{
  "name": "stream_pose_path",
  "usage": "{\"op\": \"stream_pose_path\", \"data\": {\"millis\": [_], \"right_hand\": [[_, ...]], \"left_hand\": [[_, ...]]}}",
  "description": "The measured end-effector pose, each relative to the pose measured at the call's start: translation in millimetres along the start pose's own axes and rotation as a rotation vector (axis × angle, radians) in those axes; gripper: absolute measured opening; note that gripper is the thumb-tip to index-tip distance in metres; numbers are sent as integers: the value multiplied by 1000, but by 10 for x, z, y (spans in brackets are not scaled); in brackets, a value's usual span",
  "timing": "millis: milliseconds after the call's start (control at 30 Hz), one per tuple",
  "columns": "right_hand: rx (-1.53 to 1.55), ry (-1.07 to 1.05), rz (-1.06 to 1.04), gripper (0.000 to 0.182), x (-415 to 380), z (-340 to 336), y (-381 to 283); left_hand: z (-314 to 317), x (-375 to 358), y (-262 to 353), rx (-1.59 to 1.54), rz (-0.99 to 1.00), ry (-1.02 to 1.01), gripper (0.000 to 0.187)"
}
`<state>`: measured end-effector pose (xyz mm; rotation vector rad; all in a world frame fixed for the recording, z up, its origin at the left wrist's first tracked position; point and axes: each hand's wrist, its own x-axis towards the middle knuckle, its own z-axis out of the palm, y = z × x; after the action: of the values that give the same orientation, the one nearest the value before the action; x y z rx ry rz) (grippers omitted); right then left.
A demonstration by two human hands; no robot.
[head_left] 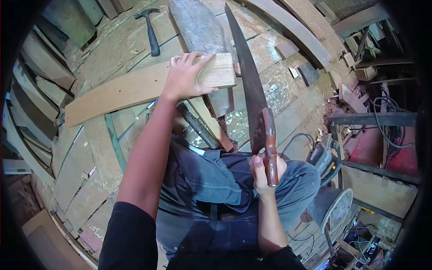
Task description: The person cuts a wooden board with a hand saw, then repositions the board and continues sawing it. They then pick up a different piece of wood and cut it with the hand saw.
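My left hand point(186, 76) lies on a pale wooden board point(112, 94) near its right end, fingers spread and pressing on its face. The board has a few small dark holes and rests across a weathered grey plank point(198, 27). My right hand point(261, 173) grips a handsaw point(249, 76) near the lower part of its brown wooden handle. The saw's long dark blade points up and away, just right of the board's end, and appears apart from it. My right fingers are partly hidden behind the handle.
A hammer point(150, 33) lies on the dusty plank floor beyond the board. Small wood blocks point(308, 73) are scattered to the right. Curved timber pieces point(31, 94) stand at left. A power tool point(324, 150) and a bucket point(335, 207) are by my right knee.
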<state>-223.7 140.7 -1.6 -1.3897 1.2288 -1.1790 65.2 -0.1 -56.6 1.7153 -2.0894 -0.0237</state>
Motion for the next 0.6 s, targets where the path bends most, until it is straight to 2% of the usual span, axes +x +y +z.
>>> {"op": "stream_pose_path", "data": {"millis": [267,367,600], "right_hand": [[-128,-53,-70,19,57,23,-10],[-84,-48,-6,19,35,5,31],[-18,-44,-29,20,34,30,70]], "left_hand": [[-3,2,-2,14,-5,1,99],[5,-5,-8,9,-4,3,99],[-5,6,-6,17,-15,-27,100]]}}
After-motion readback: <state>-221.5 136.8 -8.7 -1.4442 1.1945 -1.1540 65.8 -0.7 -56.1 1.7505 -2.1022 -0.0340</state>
